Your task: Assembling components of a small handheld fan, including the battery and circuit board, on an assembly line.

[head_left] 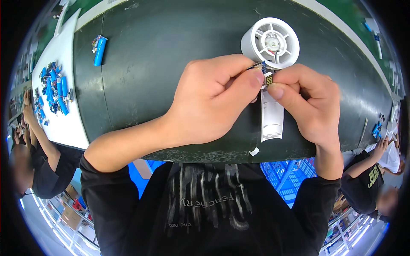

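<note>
A white handheld fan housing lies on the dark green bench. Its round fan head points away from me, and its open, hollow handle reaches toward me. Over the top of the handle, my left hand pinches a small circuit board between thumb and forefinger. A small digital display sits against this board, and the thumb and fingers of my right hand grip it at its right edge. My fingers hide much of both parts and how they join.
On the left, a blue cylindrical battery with a small board lies alone. Beyond it, a white sheet bears a heap of blue batteries. A white scrap lies at the near edge, above a blue crate. Co-workers sit at both sides.
</note>
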The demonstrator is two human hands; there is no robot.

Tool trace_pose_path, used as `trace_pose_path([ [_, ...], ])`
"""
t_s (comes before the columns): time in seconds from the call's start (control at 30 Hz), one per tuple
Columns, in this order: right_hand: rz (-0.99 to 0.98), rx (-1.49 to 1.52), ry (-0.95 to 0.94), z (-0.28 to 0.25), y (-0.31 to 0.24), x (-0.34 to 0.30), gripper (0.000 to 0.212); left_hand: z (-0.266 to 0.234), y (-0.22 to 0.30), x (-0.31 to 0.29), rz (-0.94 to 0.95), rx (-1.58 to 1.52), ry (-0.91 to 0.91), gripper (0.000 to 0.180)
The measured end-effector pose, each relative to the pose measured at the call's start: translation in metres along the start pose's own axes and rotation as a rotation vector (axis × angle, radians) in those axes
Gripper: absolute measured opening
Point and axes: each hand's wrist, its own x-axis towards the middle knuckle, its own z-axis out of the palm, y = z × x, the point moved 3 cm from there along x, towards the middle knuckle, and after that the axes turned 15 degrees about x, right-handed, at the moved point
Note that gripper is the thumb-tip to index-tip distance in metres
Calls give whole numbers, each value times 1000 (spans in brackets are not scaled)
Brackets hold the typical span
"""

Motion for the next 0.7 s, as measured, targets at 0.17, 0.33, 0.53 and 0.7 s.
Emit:
trace_pose_path([
  [0.17,-38,-95,-78,-4,-2,1,6,0,3,2,-40,-91,-17,25],
  [0.33,-273,-155,-84,-3,2,5,5,0,2,3,-19,-40,-21,24],
  [0.53,-218,-155,-60,-1,0,4,4,1,1,0,57,5,48,25],
  [0.7,-217,-188,-56,0,0,2,4,1,1,0,52,33,45,26],
])
